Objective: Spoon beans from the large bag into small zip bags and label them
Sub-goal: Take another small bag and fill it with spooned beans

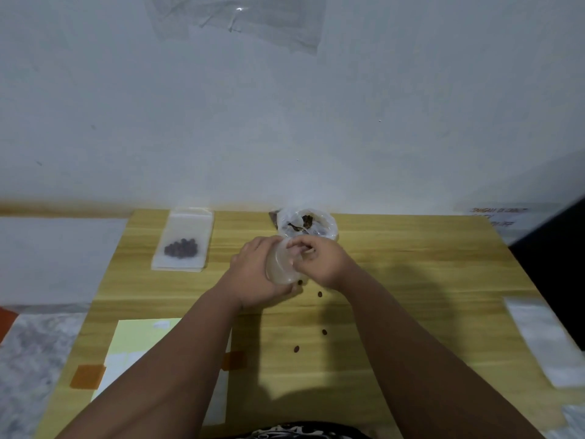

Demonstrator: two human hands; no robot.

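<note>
Filling looks to be the step in hand: on the wooden table (411, 280), beyond the yellow label sheet (139, 337) and just in front of the open large bag of beans (305, 224), the left hand (256, 274) wraps round a small clear zip bag (280, 264) while the right hand (319, 258) pinches at its mouth with curled fingers. Next, I judge, the zip needs pressing closed and a label, then a place by the filled bag (183, 239) at rear left (the loose beans (324, 332) on the wood want gathering too). No spoon shows, and blur hides whether the right fingers hold beans or only the bag's lip.
</note>
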